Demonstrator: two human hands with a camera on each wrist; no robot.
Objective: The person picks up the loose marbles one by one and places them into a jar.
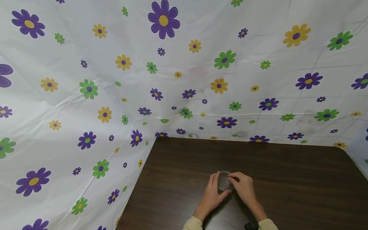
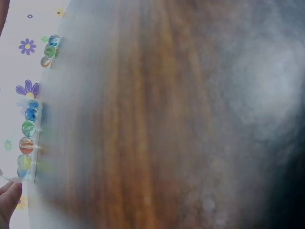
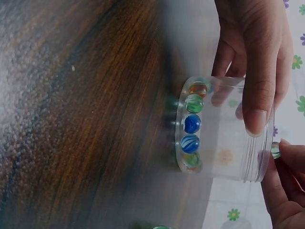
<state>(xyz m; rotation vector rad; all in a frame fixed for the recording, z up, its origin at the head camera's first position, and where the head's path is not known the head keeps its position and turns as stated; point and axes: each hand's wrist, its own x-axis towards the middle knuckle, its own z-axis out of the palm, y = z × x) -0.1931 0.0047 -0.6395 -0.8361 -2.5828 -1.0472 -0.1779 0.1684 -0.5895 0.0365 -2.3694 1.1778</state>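
Note:
A clear round plastic jar (image 1: 225, 182) stands on the table, its threaded rim uppermost. Several coloured glass marbles (image 3: 191, 124) line its bottom. My left hand (image 1: 212, 194) grips the jar's side, thumb and fingers around the wall. At the rim, my right hand (image 1: 244, 187) pinches a clear-green marble (image 3: 275, 150) between thumb and finger. The left wrist view shows the jar (image 2: 29, 143) at its left edge, with fingertips close to it. A few loose marbles (image 2: 50, 51) rest on the table apart from the jar.
The dark wood-grain table (image 1: 302, 185) extends to the right and behind the jar. A white sheet with purple, green and yellow flowers (image 1: 195, 80) hangs along the table's back and left edges. A small black object (image 1: 249, 226) shows beside the right sleeve.

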